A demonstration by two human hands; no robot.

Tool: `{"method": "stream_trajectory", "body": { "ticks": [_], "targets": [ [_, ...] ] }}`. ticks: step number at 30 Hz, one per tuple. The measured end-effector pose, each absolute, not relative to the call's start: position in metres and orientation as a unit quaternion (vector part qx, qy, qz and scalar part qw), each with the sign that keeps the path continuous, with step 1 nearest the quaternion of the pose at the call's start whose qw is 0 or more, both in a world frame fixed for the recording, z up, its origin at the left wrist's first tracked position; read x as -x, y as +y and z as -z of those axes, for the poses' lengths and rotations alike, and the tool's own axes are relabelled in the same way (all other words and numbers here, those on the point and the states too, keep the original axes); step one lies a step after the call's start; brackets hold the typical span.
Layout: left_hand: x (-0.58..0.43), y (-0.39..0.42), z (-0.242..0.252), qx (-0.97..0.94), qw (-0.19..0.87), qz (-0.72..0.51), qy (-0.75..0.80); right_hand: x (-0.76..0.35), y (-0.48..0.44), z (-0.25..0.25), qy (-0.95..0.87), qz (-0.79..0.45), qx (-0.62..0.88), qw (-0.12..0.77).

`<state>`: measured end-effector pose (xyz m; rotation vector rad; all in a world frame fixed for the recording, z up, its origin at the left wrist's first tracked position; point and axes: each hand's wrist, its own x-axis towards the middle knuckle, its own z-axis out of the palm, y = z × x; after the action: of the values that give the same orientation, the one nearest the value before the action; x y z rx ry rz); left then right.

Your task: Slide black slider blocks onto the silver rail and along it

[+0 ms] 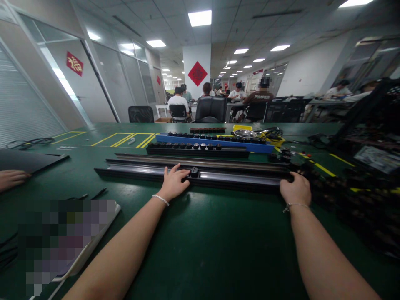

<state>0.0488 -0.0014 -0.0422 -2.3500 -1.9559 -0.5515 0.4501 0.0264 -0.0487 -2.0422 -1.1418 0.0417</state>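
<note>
A long black track rail (pixel 231 178) with a shiny metal-looking channel lies crosswise on the green table in front of me. One small black socket-like module (pixel 195 171) sits in its channel near the middle. My left hand (pixel 175 181) rests over the rail just left of this module, fingers spread, with a fingertip at its side. At the rail's right end, my right hand (pixel 296 190) is closed around the edge, thumb in front and fingers behind. Another long dark rail (pixel 218 163) lies parallel right behind.
Farther back stand a black rail (pixel 196 151) and a blue strip (pixel 250 146), with several modules along them. A blurred heap of black parts (pixel 359 204) covers the right side. Another person's hand (pixel 12 179) is at far left, near a blurred-out object (pixel 75 237).
</note>
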Motion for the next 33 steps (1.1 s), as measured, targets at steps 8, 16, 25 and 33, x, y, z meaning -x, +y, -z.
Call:
{"method": "stream_trajectory", "body": {
  "ticks": [8, 16, 25, 33],
  "targets": [
    [-0.052, -0.004, 0.04, 0.757, 0.007, 0.174, -0.63, -0.449, 0.025, 0.049, -0.447, -0.023, 0.805, 0.389],
    [-0.061, -0.006, 0.039, 0.762, -0.006, 0.161, -0.627, -0.449, 0.025, 0.048, -0.446, -0.022, 0.809, 0.382],
    [-0.066, -0.009, 0.034, 0.763, -0.021, 0.15, -0.629, -0.45, 0.026, 0.054, -0.453, 0.016, 0.803, 0.386],
    [-0.067, -0.008, 0.035, 0.763, -0.018, 0.139, -0.63, -0.4, 0.025, 0.043, -0.608, 0.14, 0.673, 0.396]
  ]
}}
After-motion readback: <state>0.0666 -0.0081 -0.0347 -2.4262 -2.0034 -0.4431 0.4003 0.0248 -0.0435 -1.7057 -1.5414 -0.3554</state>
